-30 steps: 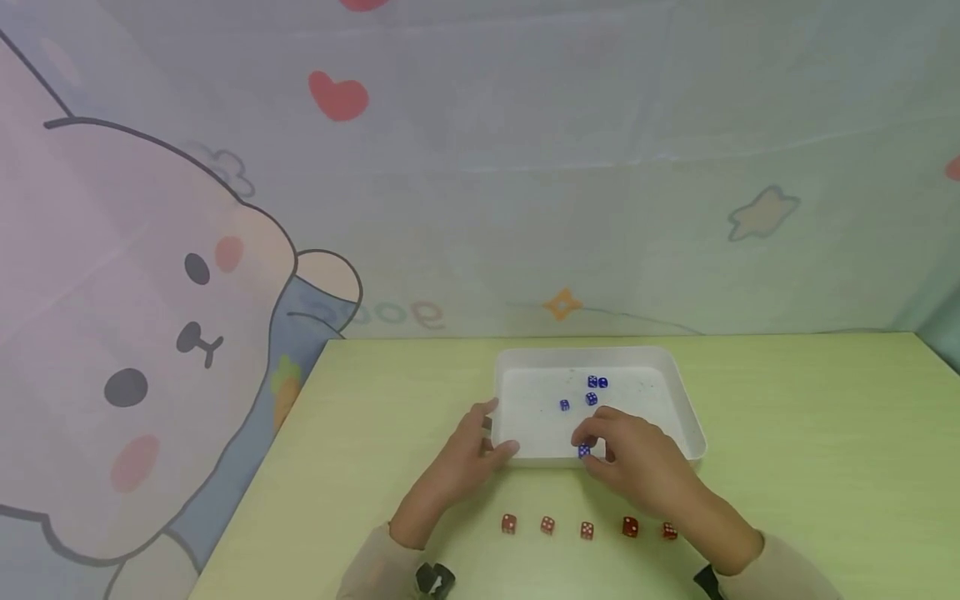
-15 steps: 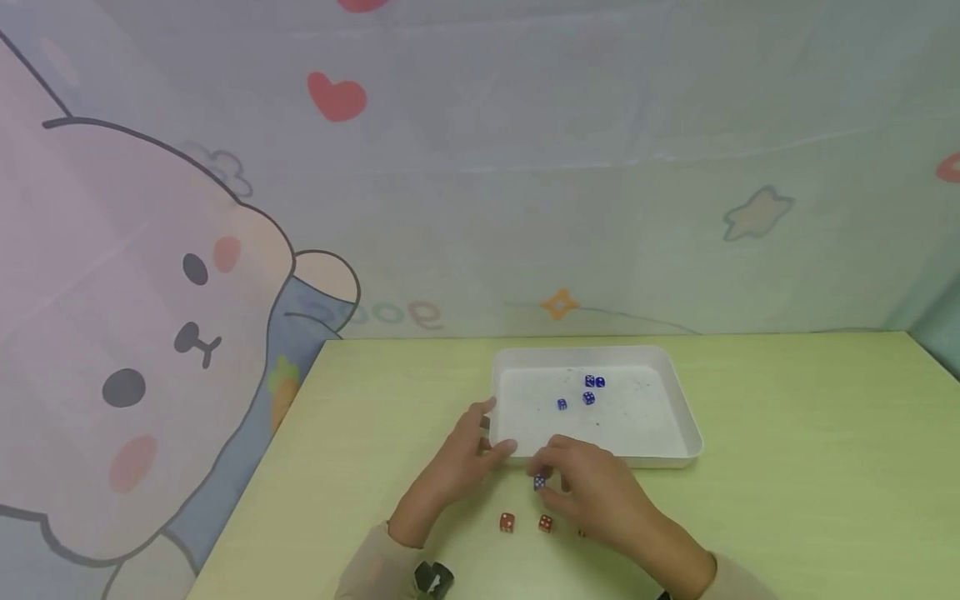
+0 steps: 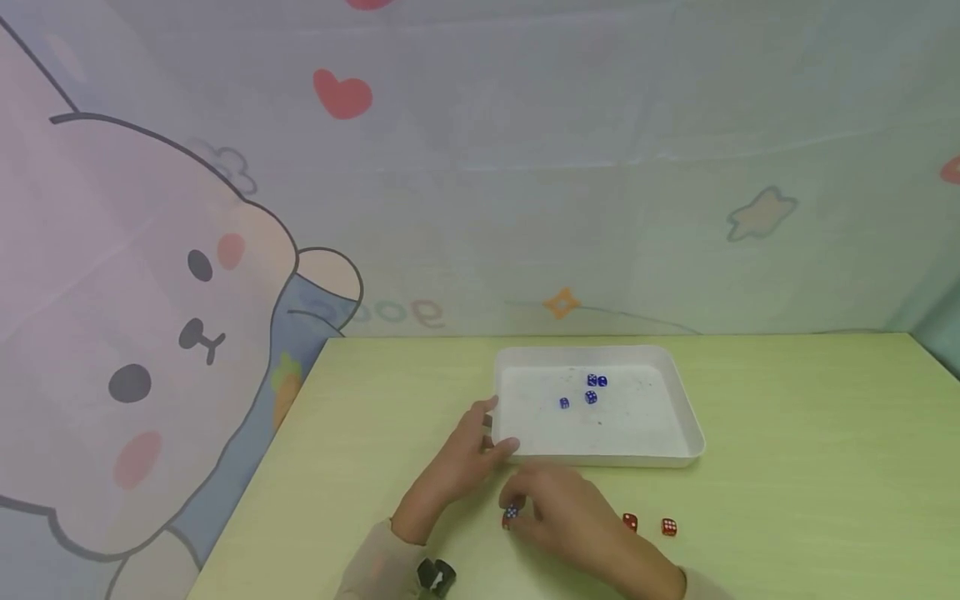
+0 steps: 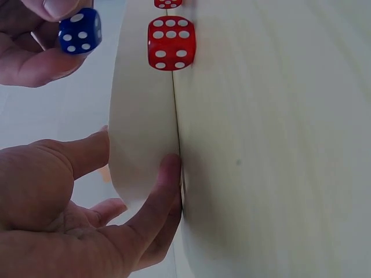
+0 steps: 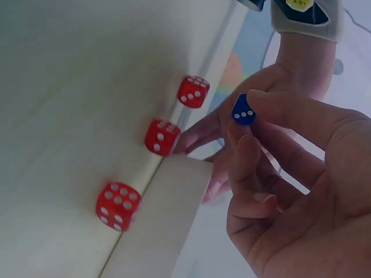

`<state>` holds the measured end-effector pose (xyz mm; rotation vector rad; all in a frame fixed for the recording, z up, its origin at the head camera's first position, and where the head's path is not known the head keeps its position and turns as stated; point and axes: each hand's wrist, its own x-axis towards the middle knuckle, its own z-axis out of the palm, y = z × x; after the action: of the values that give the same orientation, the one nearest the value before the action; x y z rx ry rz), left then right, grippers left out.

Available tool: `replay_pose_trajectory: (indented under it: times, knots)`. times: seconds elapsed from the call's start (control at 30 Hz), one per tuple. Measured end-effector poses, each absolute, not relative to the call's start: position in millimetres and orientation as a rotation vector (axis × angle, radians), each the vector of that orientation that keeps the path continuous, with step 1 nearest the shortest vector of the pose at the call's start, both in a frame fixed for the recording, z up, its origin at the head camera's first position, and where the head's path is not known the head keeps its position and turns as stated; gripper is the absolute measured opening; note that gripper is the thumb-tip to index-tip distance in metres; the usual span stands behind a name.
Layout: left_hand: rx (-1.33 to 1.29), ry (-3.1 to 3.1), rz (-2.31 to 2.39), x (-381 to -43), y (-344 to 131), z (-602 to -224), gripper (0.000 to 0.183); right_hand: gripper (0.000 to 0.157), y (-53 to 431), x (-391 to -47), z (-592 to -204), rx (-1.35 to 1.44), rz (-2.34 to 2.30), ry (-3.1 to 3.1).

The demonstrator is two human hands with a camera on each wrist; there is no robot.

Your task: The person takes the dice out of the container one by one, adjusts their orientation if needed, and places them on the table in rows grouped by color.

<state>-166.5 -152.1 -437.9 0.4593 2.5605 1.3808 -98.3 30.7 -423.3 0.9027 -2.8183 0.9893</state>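
Note:
My right hand (image 3: 558, 508) pinches a blue die (image 3: 512, 512) with white pips between thumb and fingertips. In the head view this die overlaps a red die (image 3: 506, 524) mostly hidden behind it. The right wrist view shows the blue die (image 5: 243, 110) held clear of several red dice (image 5: 162, 137). My left hand (image 3: 465, 454) holds the near left corner of a white tray (image 3: 600, 460), thumb and fingers on different sides of its wall. Several blue dice (image 3: 591, 397) lie in the tray.
To the right of my right hand, two red dice (image 3: 630, 522) show on the light green table (image 3: 810, 450); my hand covers others in the row. A patterned curtain (image 3: 562, 208) hangs behind the table.
My right hand has carried the blue die from the tray's near edge, left and toward me, to the left end of the red row. The left hand stays at the tray.

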Motion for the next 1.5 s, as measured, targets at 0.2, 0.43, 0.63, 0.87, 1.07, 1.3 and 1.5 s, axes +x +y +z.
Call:
replay_pose_trajectory:
  times: [0.2,0.43,0.63,0.87,1.07,1.3,1.5]
  knots:
    - [0.448,2.571,1.366,-167,-151,-438,0.074,0.017,27,-95,-431,0.943,1.016,-2.878]
    - [0.444,2.578,1.357,-167,-152,-439,0.074,0.018,24,-92,-438,0.989,0.994,-2.907]
    - [0.426,2.589,1.342,-165,-151,-439,0.074,0.017,21,-88,-440,1.005,0.979,-2.973]
    - [0.427,2.596,1.343,-165,-151,-438,0.075,0.017,18,-86,-439,1.026,0.911,-3.001]
    - [0.412,2.592,1.342,-165,-152,-439,0.075,0.015,19,-87,-436,1.036,0.887,-2.970]
    - [0.417,2.594,1.340,-166,-151,-439,0.075,0.012,27,-92,-425,0.935,0.965,-2.945]
    - [0.439,2.613,1.329,-166,-151,-439,0.075,0.009,42,-104,-417,0.877,0.990,-2.860]
